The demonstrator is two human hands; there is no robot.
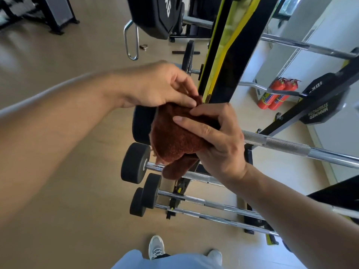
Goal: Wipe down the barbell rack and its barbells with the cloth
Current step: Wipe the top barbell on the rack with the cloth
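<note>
Left hand point(155, 88) and right hand point(215, 136) both gripping brown cloth point(174, 140), barbell rack point(219, 61), tan gym floor point(68, 191)

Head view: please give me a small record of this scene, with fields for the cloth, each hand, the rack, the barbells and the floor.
cloth: brown cloth, bunched, held in the air in front of the rack
left hand: left hand pinching the cloth's upper edge
right hand: right hand gripping the cloth from the side
rack: black and yellow barbell rack, upright
barbells: several barbells lying on the rack, black ends
floor: two red fire extinguishers by the wall
</note>
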